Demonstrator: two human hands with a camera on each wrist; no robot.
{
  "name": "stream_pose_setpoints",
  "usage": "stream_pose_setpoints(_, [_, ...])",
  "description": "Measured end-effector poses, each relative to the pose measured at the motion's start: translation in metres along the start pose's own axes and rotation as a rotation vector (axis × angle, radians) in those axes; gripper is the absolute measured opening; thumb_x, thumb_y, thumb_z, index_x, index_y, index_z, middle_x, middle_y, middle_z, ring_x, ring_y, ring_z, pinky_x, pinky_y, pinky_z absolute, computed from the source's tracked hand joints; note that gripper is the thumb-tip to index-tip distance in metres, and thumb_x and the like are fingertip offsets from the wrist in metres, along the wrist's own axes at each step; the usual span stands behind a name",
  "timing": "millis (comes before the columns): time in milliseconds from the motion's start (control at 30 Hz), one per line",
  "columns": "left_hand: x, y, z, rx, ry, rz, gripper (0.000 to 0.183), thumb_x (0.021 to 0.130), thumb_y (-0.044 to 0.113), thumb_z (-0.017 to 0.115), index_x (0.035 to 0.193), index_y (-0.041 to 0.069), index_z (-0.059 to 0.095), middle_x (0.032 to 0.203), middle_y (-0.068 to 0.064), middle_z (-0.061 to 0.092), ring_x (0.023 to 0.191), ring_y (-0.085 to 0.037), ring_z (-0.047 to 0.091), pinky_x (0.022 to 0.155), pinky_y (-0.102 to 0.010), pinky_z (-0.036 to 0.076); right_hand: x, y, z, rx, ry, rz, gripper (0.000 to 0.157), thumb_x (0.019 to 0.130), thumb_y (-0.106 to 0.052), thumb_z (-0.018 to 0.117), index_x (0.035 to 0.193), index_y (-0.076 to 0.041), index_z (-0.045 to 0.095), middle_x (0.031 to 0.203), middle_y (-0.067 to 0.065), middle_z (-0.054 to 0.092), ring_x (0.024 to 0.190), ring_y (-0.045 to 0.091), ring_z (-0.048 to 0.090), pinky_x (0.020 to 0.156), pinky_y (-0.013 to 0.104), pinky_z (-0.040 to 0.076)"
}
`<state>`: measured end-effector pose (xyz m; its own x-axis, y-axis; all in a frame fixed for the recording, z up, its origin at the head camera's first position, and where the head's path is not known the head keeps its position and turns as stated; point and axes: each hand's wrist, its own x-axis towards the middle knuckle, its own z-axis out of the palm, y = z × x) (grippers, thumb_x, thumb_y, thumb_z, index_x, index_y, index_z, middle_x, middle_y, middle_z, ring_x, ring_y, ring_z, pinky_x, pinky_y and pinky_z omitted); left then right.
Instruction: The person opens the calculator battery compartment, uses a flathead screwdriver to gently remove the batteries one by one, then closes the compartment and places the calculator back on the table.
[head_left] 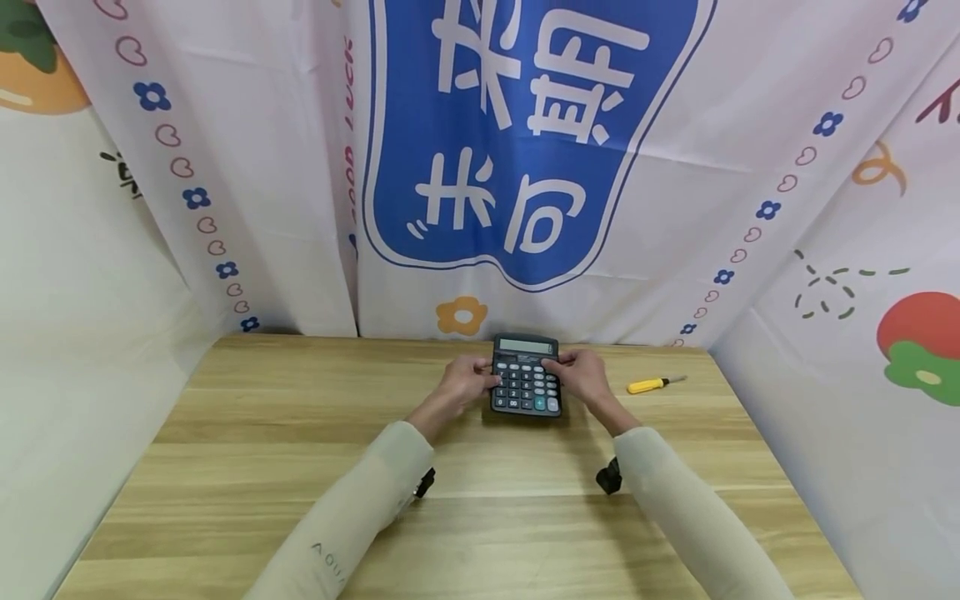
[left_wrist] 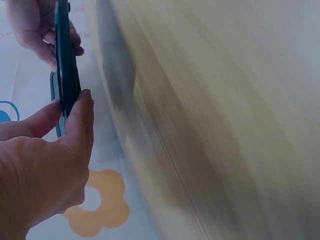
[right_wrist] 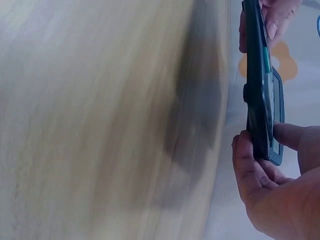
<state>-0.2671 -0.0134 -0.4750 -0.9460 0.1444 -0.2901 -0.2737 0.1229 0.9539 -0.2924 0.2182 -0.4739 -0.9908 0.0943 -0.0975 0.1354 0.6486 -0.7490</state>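
Observation:
A dark calculator [head_left: 527, 377] with a grey display and rows of keys is held by both hands above the table, its face toward the head camera. My left hand [head_left: 462, 381] pinches its left edge, thumb on the key side and fingers behind. On the opposite edge, my right hand [head_left: 581, 375] grips it the same way, the thumb close to the upper right keys. Both wrist views show the calculator [left_wrist: 67, 65] edge-on, apart from the wood. In the right wrist view, the right hand's fingers [right_wrist: 245, 160] support its back.
A screwdriver [head_left: 648, 386] with a yellow handle lies on the wooden table [head_left: 300, 467], right of the hands. Behind the table's far edge hangs a printed white cloth [head_left: 300, 275] with a blue sign and flowers. Similar cloth panels stand at both sides.

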Motion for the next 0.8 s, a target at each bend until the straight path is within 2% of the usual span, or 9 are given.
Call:
stream_pose_setpoints(333, [-0.014, -0.003, -0.025, 0.026, 0.000, 0.018, 0.051, 0.099, -0.005, 0.069, 0.148, -0.006, 0.055, 0.126, -0.024, 0.071, 0.110, -0.031, 0.074, 0.091, -0.035, 0.063, -0.008, -0.016, 0.014, -0.002, -0.015, -0.067, 0.028, 0.096, -0.030, 0.080, 0.095, -0.002, 0.078, 0.086, 0.006, 0.074, 0.073, 0.016, 0.060, 0.059, 0.025, 0.047])
stream_pose_setpoints(533, [-0.024, -0.004, -0.040, 0.031, -0.003, 0.037, 0.053, 0.098, -0.008, 0.069, 0.148, -0.008, 0.053, 0.125, -0.027, 0.070, 0.108, -0.033, 0.075, 0.091, -0.036, 0.063, -0.014, -0.028, 0.022, 0.014, -0.030, -0.099, 0.027, 0.096, -0.029, 0.082, 0.095, -0.002, 0.078, 0.084, 0.006, 0.075, 0.070, 0.014, 0.062, 0.058, 0.024, 0.048])
stream_pose_setpoints(800, [-0.038, -0.011, -0.055, 0.089, 0.011, 0.022, 0.054, 0.098, -0.007, 0.069, 0.149, -0.006, 0.053, 0.123, -0.024, 0.071, 0.106, -0.029, 0.075, 0.085, -0.030, 0.063, -0.026, -0.038, 0.034, 0.056, -0.066, -0.122, 0.024, 0.095, -0.025, 0.082, 0.097, -0.001, 0.078, 0.085, 0.007, 0.075, 0.069, 0.017, 0.068, 0.058, 0.025, 0.054])
